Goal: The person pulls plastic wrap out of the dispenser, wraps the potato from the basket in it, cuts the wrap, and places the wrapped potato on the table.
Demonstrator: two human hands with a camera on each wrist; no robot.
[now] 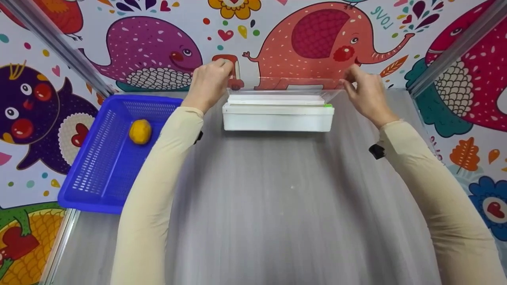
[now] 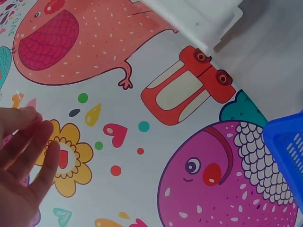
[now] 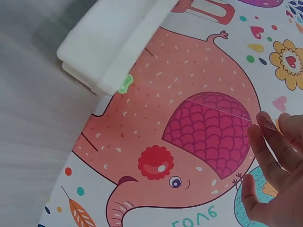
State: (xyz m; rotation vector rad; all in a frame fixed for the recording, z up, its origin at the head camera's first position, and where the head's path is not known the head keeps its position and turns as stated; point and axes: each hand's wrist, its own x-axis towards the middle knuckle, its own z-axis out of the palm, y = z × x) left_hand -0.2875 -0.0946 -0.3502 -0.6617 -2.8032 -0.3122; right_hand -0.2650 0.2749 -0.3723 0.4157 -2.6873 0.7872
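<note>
A white cling film dispenser (image 1: 277,120) stands at the back of the table, with a green slider (image 1: 328,105) near its right end. Clear cling film (image 1: 285,84) stretches up from its top between the two hands. The left hand (image 1: 210,85) pinches the film's left corner between thumb and fingers, above the box's left end. At the opposite corner, the right hand (image 1: 368,95) pinches the film; in the right wrist view its fingertips (image 3: 262,118) meet a thin film edge running from the dispenser. In the left wrist view the left hand's thumb and fingertips come together.
On the left is a blue plastic basket (image 1: 95,208) holding a yellow, roundish, lumpy thing (image 1: 140,132). Walls with a printed animal pattern (image 1: 150,47) rise behind the dispenser and on both sides. Metal frame posts (image 1: 59,43) stand at the back corners. The grey tabletop (image 1: 277,206) extends in front.
</note>
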